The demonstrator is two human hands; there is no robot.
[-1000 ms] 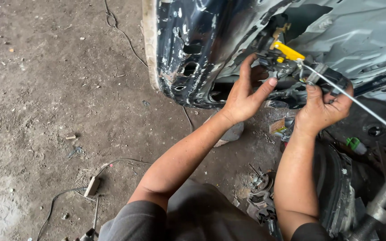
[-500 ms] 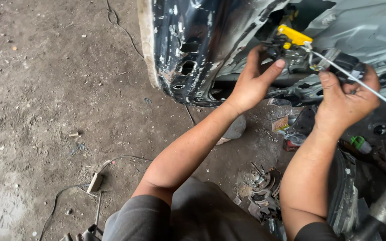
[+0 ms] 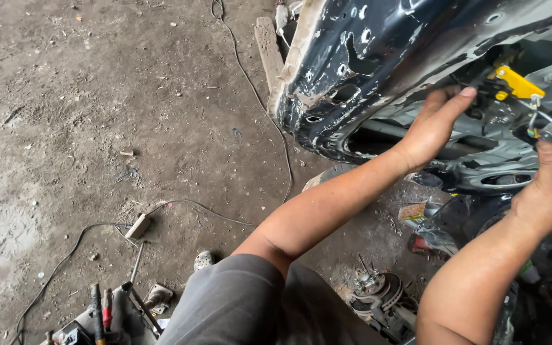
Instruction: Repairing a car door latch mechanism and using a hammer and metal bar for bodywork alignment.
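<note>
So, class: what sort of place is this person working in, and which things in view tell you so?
Probably an informal car repair yard: a stripped, dented car body panel over a bare dirt floor, hand tools beside loose cable, and a brake disc.

My left hand (image 3: 432, 128) reaches into a black door (image 3: 378, 57) with pale scraped patches, near a yellow clip (image 3: 517, 83). Grey shorts (image 3: 237, 300); brown dirt floor (image 3: 97, 96); red-handled tools (image 3: 107, 313).

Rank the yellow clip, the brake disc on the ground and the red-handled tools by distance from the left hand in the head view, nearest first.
From the left hand:
1. Yellow clip, just right of the fingertips, on the door mechanism.
2. Brake disc, on the ground below, between the forearms.
3. Red-handled tools, far lower left corner.
</note>
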